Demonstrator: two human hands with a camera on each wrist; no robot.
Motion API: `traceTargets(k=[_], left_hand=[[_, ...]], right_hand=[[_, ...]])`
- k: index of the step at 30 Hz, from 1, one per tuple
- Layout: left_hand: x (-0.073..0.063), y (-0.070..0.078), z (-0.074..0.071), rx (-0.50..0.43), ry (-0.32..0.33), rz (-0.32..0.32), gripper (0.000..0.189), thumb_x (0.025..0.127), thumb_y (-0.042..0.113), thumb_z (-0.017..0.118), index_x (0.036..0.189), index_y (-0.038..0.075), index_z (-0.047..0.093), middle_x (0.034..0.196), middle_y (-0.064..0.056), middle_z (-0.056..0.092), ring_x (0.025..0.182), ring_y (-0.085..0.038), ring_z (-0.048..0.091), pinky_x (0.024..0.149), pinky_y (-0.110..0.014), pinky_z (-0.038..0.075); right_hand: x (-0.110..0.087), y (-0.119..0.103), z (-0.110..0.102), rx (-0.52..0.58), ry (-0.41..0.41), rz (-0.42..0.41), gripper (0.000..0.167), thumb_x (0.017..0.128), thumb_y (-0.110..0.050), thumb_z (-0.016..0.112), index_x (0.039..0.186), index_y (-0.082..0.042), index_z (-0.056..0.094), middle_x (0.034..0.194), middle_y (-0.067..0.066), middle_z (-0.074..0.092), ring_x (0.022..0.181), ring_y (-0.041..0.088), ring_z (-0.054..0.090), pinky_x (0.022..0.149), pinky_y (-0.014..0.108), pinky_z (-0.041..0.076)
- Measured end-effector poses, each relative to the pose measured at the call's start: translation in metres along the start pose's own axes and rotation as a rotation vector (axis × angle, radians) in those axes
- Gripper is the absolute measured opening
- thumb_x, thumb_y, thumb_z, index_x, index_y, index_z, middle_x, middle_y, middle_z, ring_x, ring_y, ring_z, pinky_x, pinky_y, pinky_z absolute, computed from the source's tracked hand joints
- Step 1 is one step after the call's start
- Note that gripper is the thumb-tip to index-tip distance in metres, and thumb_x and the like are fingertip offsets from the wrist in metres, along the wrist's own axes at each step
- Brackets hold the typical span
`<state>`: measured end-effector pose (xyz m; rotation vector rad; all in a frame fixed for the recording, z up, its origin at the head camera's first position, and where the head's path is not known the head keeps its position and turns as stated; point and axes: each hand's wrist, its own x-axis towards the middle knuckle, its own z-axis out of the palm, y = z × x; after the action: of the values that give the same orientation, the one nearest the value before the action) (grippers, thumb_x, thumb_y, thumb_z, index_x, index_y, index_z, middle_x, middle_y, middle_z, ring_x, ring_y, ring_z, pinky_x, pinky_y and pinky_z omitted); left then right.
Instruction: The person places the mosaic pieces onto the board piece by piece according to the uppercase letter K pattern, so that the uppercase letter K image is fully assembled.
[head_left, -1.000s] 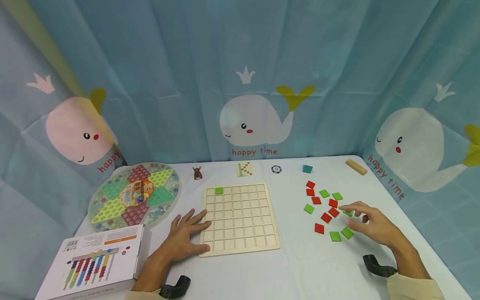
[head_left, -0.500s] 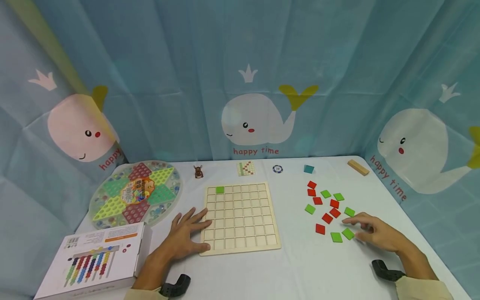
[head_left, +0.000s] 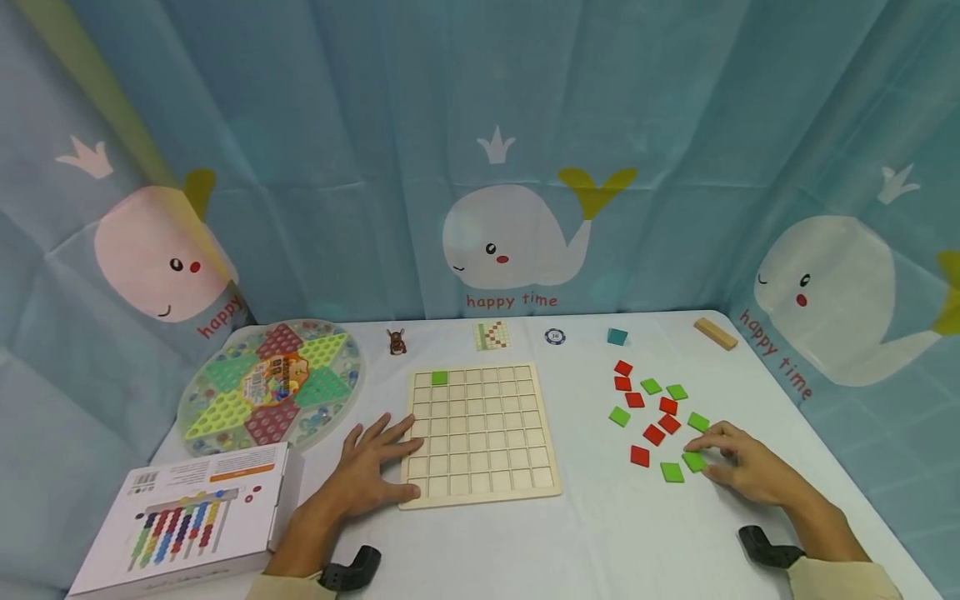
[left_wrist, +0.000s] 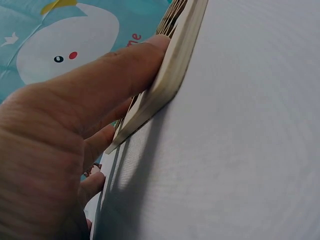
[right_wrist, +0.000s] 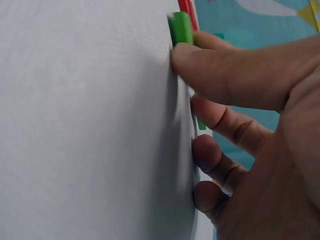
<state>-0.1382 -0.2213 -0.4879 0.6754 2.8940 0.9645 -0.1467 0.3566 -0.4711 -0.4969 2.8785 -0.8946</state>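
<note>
Pinching a green tile (head_left: pixel 693 462) lower right, right hand (head_left: pixel 750 468); left hand (head_left: pixel 366 473) splayed against the board (head_left: pixel 480 447) (one tile (head_left: pixel 439 378) in, other tiles (head_left: pixel 654 435) loose)

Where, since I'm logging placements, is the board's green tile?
Head view: the green tile is in the far row of the wooden board, second cell from left, beyond the left hand.

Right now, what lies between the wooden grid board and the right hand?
In the head view: bare white tabletop, then loose red tiles and green tiles.
</note>
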Motion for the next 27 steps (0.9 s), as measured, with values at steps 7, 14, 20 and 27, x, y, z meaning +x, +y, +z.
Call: traceTargets(k=[7,14,20,27], left_hand=[[0.002,0.000,0.001,0.006,-0.004,-0.002,0.075,0.069,0.055,0.079,0.129,0.013,0.064,0.151,-0.005,0.038,0.140,-0.041,0.019,0.105,-0.065,-0.001],[0.002,-0.002,0.003,0.018,-0.017,-0.023,0.076,0.069,0.057,0.078,0.130,0.014,0.064,0.151,-0.003,0.037,0.141,-0.039,0.017,0.105,-0.065,-0.002],[0.002,-0.003,0.004,0.028,-0.011,-0.014,0.076,0.069,0.058,0.078,0.130,0.014,0.064,0.151,-0.004,0.038,0.141,-0.039,0.018,0.105,-0.066,-0.001],[0.000,-0.003,0.003,0.015,0.004,-0.002,0.076,0.069,0.058,0.077,0.129,0.013,0.064,0.150,-0.005,0.039,0.140,-0.040,0.019,0.104,-0.066,-0.001]], right_hand=[[-0.004,-0.009,-0.010,0.041,0.073,-0.088,0.030,0.081,0.005,0.071,0.108,-0.007,0.069,0.091,-0.004,0.059,0.078,0.009,0.047,0.061,0.025,0.041],[0.001,-0.037,-0.028,0.049,0.122,-0.126,0.028,0.084,-0.003,0.072,0.112,-0.010,0.070,0.101,-0.003,0.064,0.087,0.015,0.048,0.067,0.029,0.042],[0.006,-0.064,-0.033,0.063,0.229,-0.200,0.033,0.080,0.000,0.076,0.111,-0.010,0.071,0.099,-0.002,0.063,0.087,0.010,0.047,0.070,0.024,0.040],[0.018,-0.102,-0.036,0.122,0.279,-0.297,0.036,0.078,0.003,0.076,0.112,-0.009,0.071,0.103,-0.001,0.063,0.091,0.011,0.048,0.075,0.023,0.039]])
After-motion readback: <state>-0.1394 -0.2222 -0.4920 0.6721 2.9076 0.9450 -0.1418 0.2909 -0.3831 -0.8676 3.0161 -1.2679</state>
